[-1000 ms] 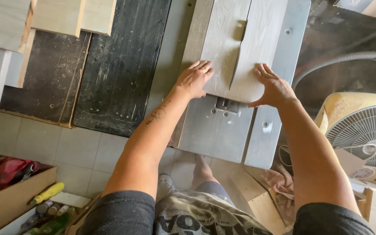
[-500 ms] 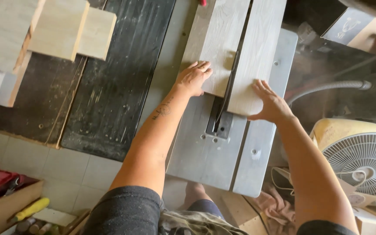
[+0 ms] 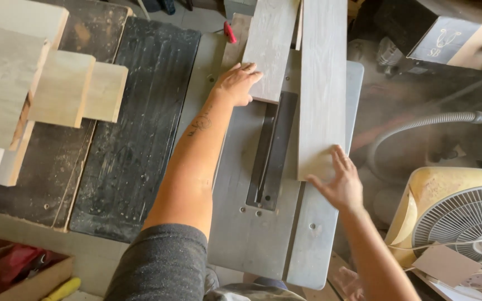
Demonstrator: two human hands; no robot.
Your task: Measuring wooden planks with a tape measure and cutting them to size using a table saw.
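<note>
we note two pale grey wood-grain planks on the grey metal saw desk [image 3: 263,234], split either side of its dark blade slot [image 3: 271,150]. left hand [image 3: 235,83] lies open, fingers flat on the narrow left plank [image 3: 271,44]. right hand [image 3: 338,181] open, fingertips spread on the near end of the wider right plank [image 3: 323,89]. matte, faintly streaked faces; straight cut edges.

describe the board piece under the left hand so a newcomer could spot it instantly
Start at the grey metal saw table in the middle of the view, with its dark slot running lengthwise. The piece is the pale grey board lying left of that slot, with the left hand pressing its near corner. Unlike the longer board under the right hand, it ends further up the table.
</note>
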